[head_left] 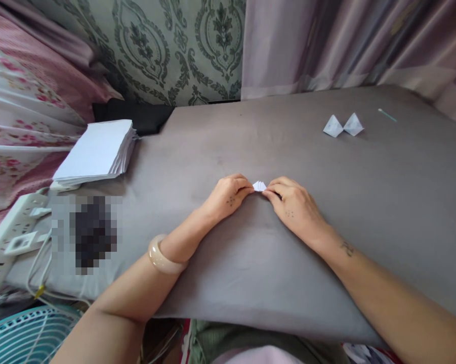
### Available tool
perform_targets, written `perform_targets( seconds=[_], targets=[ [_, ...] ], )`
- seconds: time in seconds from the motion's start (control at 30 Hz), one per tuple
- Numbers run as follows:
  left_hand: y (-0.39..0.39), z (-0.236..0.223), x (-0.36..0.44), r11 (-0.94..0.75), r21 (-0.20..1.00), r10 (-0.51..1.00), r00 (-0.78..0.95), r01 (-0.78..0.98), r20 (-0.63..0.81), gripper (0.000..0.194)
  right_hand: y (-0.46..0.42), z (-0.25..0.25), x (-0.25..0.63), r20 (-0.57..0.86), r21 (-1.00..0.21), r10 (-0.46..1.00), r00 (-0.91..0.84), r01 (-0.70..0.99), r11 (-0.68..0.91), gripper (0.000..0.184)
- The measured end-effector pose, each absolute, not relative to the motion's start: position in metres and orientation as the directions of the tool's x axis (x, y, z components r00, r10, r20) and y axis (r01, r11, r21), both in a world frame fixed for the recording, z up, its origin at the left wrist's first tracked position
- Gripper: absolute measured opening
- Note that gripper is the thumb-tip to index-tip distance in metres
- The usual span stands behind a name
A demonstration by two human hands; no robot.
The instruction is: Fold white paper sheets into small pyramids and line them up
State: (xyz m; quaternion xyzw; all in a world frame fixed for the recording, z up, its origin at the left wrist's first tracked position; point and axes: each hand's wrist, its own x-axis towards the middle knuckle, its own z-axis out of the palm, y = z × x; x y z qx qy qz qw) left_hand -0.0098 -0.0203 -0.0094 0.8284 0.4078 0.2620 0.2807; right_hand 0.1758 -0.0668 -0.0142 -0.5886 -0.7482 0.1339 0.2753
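Note:
Between my two hands is a small piece of folded white paper [259,186], its layers pointing upward just above the grey cloth. My left hand [232,193] pinches its left end between thumb and fingers. From the other side, my right hand [291,199] grips the right end in the same way. My fingertips cover both ends of the paper, so only its middle shows. Farther back on the right stand two folded white paper shapes [343,126], pointed at the top and touching or nearly touching each other.
A stack of white paper [94,150] lies at the left, in front of a black item [136,116]. Beside it are a white power strip [9,232] with cables and a blurred patch. A thin stick [387,116] lies back right. A turquoise fan [30,333] stands at lower left.

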Motion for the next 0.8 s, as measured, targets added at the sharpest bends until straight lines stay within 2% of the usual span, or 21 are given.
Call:
perform_targets(
  seconds=[0.17, 0.37, 0.8],
  targets=[
    [-0.018, -0.008, -0.006, -0.359, 0.725, 0.901, 0.420, 0.588, 0.106, 0.017, -0.063, -0.015, 0.175, 0.202, -0.592, 0.977, -0.069, 0.786, 0.178, 0.020],
    [-0.013, -0.002, -0.005, -0.147, 0.782, 0.937, 0.339, 0.606, -0.087, 0.028, -0.053, -0.012, 0.175, 0.103, -0.659, 0.994, 0.028, 0.751, 0.047, 0.019],
    [-0.007, 0.000, -0.003, -0.084, 0.772, 0.939, 0.310, 0.630, -0.151, 0.025, -0.037, -0.012, 0.180, -0.019, -0.705, 0.999, 0.026, 0.709, -0.032, 0.021]
  ],
)
